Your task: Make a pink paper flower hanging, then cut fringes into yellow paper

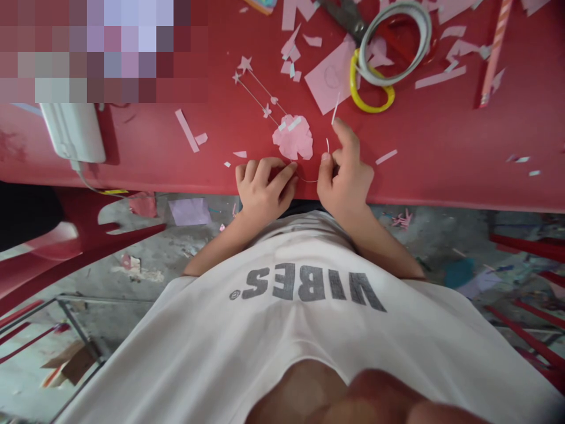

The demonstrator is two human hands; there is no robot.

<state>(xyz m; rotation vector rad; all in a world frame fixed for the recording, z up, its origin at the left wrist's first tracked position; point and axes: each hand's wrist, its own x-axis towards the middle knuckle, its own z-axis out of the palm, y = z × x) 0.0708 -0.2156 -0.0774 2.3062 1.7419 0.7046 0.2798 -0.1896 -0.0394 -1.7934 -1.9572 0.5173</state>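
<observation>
Both hands sit low at the front edge of the red bench (pixel 445 135), each in a narrow pinch. Left hand (pixel 265 188): thumb and index closed at the tips on a thin pale strand (pixel 309 180). Right hand (pixel 346 176): thumb and index pinch the other end, whose tip stands just clear of the fingers. Wire or thread: can't tell at this resolution. Strand sags in a shallow curve between the hands, just below a crumpled pink paper cluster (pixel 293 137), with a white paper sliver (pixel 335 108) just above the right index finger. Paper stars (pixel 245 63) on thin stems lie beyond the cluster. Further up: a pink paper square (pixel 329 73), scissors (pixel 346 15) and a tape roll (pixel 395 41). Handling call: pinch as near the strand's end as possible, rest both wrists on the bench edge for steadiness, and keep light, even tension so it doesn't kink. Keep the strand off the loose pink scraps (pixel 188 131), since they could snag it.
</observation>
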